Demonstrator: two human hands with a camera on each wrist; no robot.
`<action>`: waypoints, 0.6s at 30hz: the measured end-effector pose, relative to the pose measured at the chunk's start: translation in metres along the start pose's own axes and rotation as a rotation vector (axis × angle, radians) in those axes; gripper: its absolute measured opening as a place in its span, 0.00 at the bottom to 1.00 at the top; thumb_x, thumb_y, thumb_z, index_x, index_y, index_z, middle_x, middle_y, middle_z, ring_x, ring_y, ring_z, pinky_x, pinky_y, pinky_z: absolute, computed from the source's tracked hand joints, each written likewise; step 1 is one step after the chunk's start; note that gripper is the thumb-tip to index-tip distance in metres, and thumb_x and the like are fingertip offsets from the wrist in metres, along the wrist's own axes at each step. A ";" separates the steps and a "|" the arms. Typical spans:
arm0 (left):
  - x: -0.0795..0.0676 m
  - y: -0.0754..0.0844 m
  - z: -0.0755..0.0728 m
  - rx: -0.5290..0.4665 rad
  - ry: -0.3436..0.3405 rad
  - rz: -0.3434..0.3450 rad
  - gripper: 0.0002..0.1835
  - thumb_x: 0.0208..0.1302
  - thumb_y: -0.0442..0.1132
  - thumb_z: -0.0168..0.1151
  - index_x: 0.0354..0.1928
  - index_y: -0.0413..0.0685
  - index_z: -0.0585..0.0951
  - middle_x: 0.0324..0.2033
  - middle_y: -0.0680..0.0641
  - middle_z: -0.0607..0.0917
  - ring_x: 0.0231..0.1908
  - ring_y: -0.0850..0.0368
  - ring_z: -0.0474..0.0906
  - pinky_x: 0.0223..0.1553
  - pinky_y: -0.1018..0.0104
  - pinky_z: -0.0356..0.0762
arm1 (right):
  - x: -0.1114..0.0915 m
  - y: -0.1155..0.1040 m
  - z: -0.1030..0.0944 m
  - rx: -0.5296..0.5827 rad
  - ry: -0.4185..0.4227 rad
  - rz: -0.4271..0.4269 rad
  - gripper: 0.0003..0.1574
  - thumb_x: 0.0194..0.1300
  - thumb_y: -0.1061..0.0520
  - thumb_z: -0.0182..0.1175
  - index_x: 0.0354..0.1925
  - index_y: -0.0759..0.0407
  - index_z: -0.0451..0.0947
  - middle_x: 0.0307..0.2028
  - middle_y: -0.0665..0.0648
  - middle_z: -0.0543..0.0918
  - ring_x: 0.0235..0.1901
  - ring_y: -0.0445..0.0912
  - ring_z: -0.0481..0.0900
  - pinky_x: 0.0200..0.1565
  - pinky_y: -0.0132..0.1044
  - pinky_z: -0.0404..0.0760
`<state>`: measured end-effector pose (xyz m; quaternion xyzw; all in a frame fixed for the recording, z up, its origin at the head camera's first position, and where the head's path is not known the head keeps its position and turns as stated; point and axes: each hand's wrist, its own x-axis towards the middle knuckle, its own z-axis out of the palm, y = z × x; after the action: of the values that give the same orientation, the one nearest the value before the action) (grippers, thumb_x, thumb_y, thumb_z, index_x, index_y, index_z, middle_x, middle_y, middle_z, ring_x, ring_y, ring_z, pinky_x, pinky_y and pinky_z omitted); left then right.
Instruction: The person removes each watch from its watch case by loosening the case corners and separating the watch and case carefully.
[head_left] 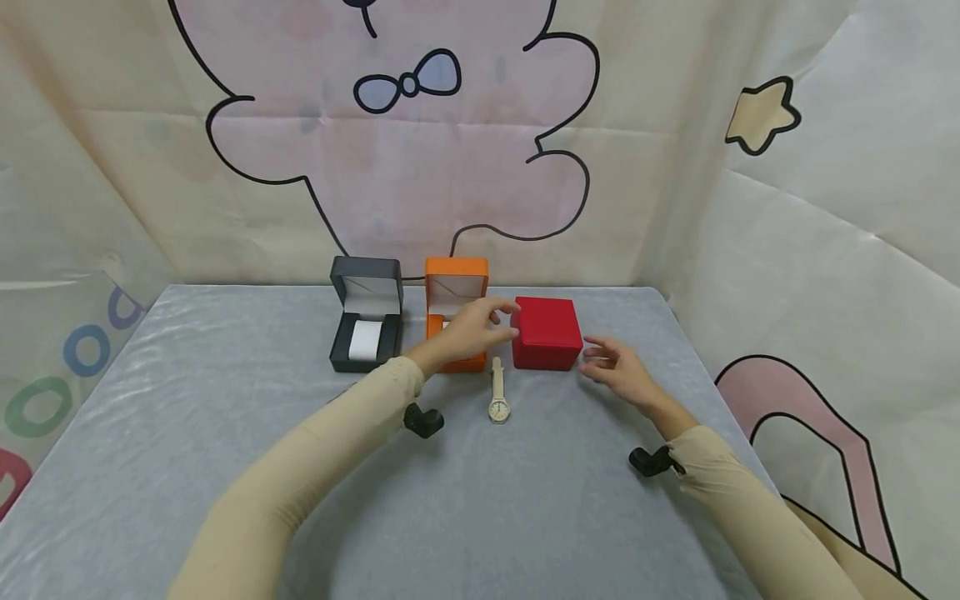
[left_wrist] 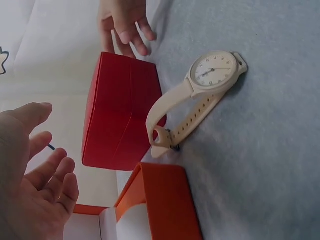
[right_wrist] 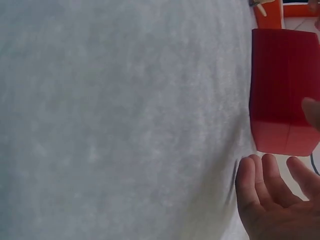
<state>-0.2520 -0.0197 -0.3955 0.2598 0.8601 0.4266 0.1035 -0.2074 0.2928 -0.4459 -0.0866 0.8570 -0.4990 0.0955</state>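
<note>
A closed red box (head_left: 547, 332) sits on the table between my two hands. To its left, my left hand (head_left: 474, 327) hovers over the orange box with fingers loosely bent, holding nothing. My right hand (head_left: 619, 370) is just right of the red box, its fingers relaxed and its fingertips close to the box's side. A cream wristwatch (left_wrist: 214, 70) with a round white dial lies in front of the boxes, its strap buckled into a loop. The orange box (left_wrist: 167, 200) stands with its lid raised, partly hidden by my left hand in the head view.
At the left stands a dark grey watch box (head_left: 366, 325) with its lid up and a white cushion (head_left: 365, 340) inside. A grey cloth covers the table (head_left: 480, 517). Printed curtains (head_left: 660, 100) hang behind and at both sides.
</note>
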 end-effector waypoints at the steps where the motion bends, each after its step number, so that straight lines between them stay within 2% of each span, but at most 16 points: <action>1: 0.001 0.000 0.001 0.000 -0.005 -0.002 0.28 0.70 0.46 0.65 0.69 0.52 0.74 0.65 0.44 0.77 0.60 0.42 0.74 0.49 0.58 0.80 | 0.002 0.001 0.000 -0.002 -0.014 0.004 0.41 0.68 0.61 0.64 0.74 0.68 0.60 0.62 0.76 0.75 0.50 0.45 0.83 0.44 0.25 0.82; 4: 0.005 0.001 0.005 0.001 -0.018 -0.019 0.33 0.69 0.47 0.66 0.73 0.55 0.69 0.69 0.44 0.72 0.64 0.42 0.72 0.53 0.55 0.81 | 0.007 0.001 0.000 -0.021 -0.051 0.020 0.45 0.67 0.60 0.65 0.76 0.67 0.58 0.64 0.75 0.74 0.52 0.52 0.82 0.44 0.25 0.82; 6: 0.008 0.001 0.008 0.003 -0.025 -0.031 0.36 0.68 0.48 0.66 0.76 0.57 0.66 0.72 0.45 0.69 0.66 0.42 0.70 0.56 0.52 0.81 | 0.010 0.001 0.000 -0.027 -0.068 0.034 0.47 0.67 0.59 0.67 0.76 0.66 0.56 0.65 0.74 0.74 0.51 0.54 0.82 0.43 0.27 0.82; 10: 0.013 -0.001 0.014 0.019 -0.037 -0.041 0.41 0.67 0.49 0.67 0.78 0.60 0.60 0.75 0.46 0.64 0.70 0.41 0.67 0.61 0.46 0.79 | 0.016 0.003 0.001 -0.036 -0.084 0.035 0.50 0.65 0.58 0.68 0.77 0.64 0.55 0.65 0.73 0.74 0.47 0.51 0.83 0.39 0.31 0.83; 18: 0.022 0.003 0.017 0.117 -0.058 -0.073 0.46 0.65 0.52 0.69 0.80 0.62 0.55 0.79 0.47 0.58 0.77 0.47 0.54 0.73 0.41 0.64 | 0.022 0.005 0.002 -0.047 -0.091 0.029 0.49 0.65 0.57 0.69 0.77 0.62 0.56 0.61 0.72 0.76 0.35 0.42 0.79 0.33 0.32 0.80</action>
<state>-0.2623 0.0051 -0.4029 0.2460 0.8891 0.3639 0.1285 -0.2284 0.2881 -0.4533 -0.0991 0.8644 -0.4727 0.1396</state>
